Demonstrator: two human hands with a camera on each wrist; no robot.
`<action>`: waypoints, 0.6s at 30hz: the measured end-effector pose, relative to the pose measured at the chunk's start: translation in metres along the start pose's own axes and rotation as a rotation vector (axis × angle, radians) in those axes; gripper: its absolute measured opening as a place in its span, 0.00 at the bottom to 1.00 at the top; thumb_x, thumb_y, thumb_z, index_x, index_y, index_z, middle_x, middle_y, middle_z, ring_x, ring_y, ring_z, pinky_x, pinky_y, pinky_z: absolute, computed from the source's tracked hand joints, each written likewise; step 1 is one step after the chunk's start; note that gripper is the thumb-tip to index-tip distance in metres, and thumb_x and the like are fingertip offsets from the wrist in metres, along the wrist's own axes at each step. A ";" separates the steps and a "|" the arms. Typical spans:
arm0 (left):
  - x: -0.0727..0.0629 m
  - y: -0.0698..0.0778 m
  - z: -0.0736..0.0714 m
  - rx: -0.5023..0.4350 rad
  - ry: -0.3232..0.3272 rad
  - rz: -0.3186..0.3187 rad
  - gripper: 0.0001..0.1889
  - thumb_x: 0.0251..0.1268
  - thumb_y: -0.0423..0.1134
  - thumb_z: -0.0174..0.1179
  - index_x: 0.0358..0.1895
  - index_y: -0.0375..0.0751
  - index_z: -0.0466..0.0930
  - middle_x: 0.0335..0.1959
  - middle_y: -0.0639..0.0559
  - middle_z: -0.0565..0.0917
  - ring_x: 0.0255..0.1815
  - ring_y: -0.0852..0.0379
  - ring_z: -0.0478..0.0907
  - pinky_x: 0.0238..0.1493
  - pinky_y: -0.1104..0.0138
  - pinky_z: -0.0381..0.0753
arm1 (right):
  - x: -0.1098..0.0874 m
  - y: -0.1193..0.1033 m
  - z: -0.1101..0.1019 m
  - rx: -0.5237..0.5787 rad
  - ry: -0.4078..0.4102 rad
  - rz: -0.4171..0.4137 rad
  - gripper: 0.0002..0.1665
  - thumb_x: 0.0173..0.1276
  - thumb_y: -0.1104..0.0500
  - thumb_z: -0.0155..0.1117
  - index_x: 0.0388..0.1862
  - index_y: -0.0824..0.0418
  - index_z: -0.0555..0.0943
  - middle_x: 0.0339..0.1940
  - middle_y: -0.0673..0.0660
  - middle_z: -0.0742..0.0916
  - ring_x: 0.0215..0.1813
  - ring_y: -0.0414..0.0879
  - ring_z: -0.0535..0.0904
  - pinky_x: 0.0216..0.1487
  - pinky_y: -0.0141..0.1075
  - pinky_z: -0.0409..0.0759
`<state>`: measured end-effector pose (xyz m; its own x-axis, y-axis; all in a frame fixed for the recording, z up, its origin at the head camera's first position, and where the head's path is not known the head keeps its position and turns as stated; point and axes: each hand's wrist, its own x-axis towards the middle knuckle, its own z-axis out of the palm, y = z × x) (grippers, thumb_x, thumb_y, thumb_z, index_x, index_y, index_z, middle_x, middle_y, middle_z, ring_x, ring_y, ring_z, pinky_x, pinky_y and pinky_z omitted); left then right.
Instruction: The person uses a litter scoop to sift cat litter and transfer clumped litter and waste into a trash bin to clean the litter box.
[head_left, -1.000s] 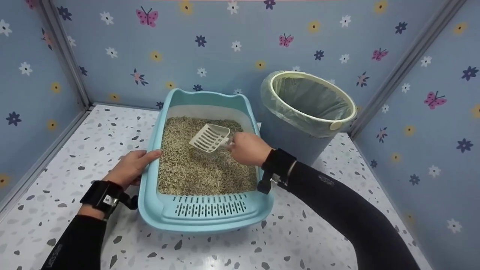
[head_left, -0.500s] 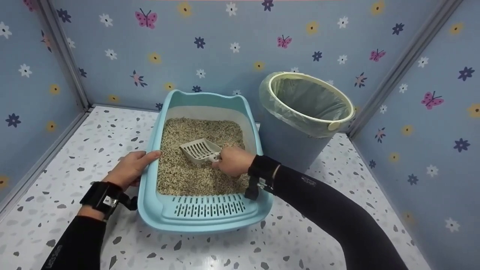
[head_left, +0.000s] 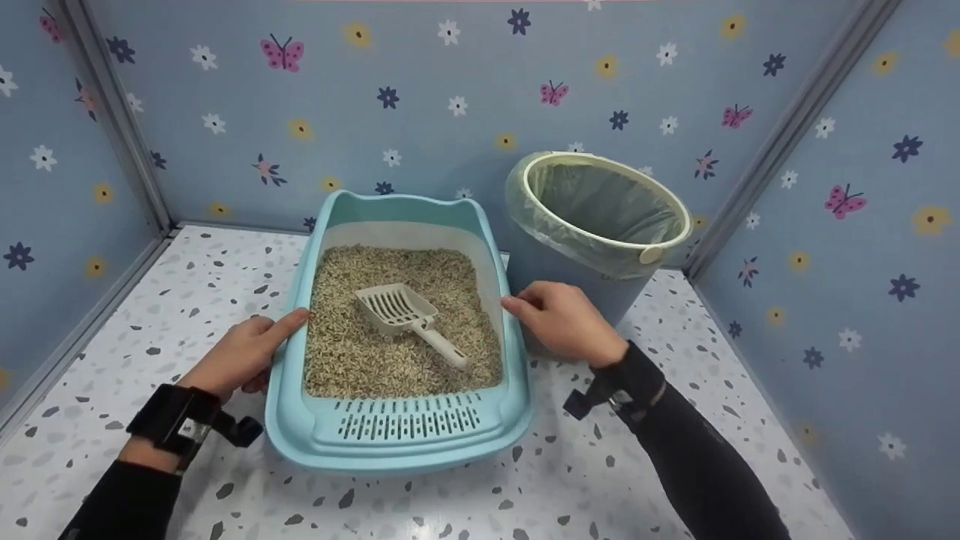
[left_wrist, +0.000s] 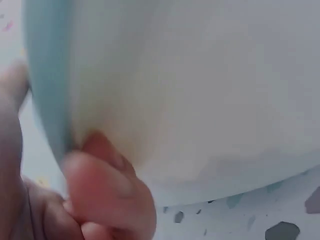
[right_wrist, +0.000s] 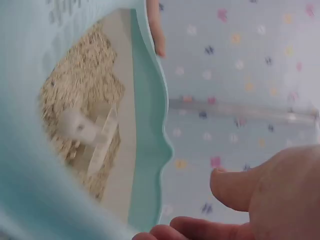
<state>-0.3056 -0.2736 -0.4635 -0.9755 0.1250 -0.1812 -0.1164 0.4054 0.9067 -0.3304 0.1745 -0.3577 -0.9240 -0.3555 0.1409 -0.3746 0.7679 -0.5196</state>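
Resting on coarse tan litter point(head_left: 375, 367): one beige scoop point(head_left: 396, 309), pan squarish and slotted, handle straight and smooth; positioned between the fingers of left hand point(head_left: 236, 354) and right hand point(head_left: 566, 319), touching neither. Light-blue litter box point(head_left: 405, 448), smooth, round-cornered, far rim wavy, near ledge perforated. Left fingers: curled below the rim, thumb over it, gripping. Right fingers: parted from thumb, at the opposite rim; contact unclear. Beyond right fingers: grey-blue bin point(head_left: 540, 262), thin translucent liner point(head_left: 600, 195). Beneath: white speckled surface point(head_left: 390, 510).
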 end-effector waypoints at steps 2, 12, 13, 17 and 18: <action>-0.012 0.006 0.001 0.052 -0.005 0.001 0.45 0.85 0.73 0.50 0.63 0.24 0.71 0.34 0.45 0.84 0.17 0.59 0.73 0.16 0.67 0.74 | -0.003 0.021 0.007 0.084 -0.008 0.084 0.29 0.87 0.36 0.62 0.36 0.57 0.90 0.29 0.51 0.89 0.31 0.46 0.84 0.39 0.42 0.83; -0.060 0.024 0.026 0.166 -0.051 0.018 0.49 0.82 0.63 0.64 0.82 0.24 0.57 0.30 0.46 0.86 0.20 0.53 0.78 0.18 0.63 0.77 | 0.009 0.076 0.057 0.863 -0.128 0.361 0.39 0.81 0.36 0.71 0.60 0.73 0.84 0.39 0.60 0.90 0.43 0.52 0.91 0.47 0.49 0.93; -0.059 0.024 0.027 0.164 -0.043 0.027 0.47 0.83 0.63 0.64 0.82 0.25 0.60 0.30 0.47 0.86 0.19 0.54 0.77 0.17 0.63 0.77 | 0.009 0.077 0.059 0.906 -0.128 0.363 0.41 0.80 0.37 0.72 0.64 0.75 0.83 0.42 0.61 0.91 0.45 0.53 0.92 0.48 0.48 0.93; -0.054 0.022 0.025 0.163 -0.034 0.054 0.43 0.83 0.61 0.64 0.80 0.26 0.65 0.28 0.47 0.86 0.17 0.55 0.76 0.15 0.62 0.77 | 0.005 0.077 0.063 0.962 -0.134 0.372 0.45 0.80 0.38 0.73 0.69 0.79 0.79 0.34 0.56 0.88 0.42 0.49 0.90 0.48 0.46 0.93; -0.052 0.021 0.023 0.167 -0.032 0.053 0.43 0.83 0.61 0.64 0.80 0.27 0.65 0.28 0.47 0.86 0.16 0.55 0.75 0.15 0.62 0.77 | 0.004 0.076 0.065 0.961 -0.133 0.375 0.45 0.79 0.38 0.74 0.68 0.78 0.79 0.30 0.54 0.85 0.39 0.47 0.89 0.45 0.45 0.93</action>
<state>-0.2531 -0.2504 -0.4439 -0.9726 0.1781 -0.1493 -0.0298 0.5416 0.8401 -0.3572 0.1969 -0.4511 -0.9308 -0.2823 -0.2321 0.2079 0.1133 -0.9716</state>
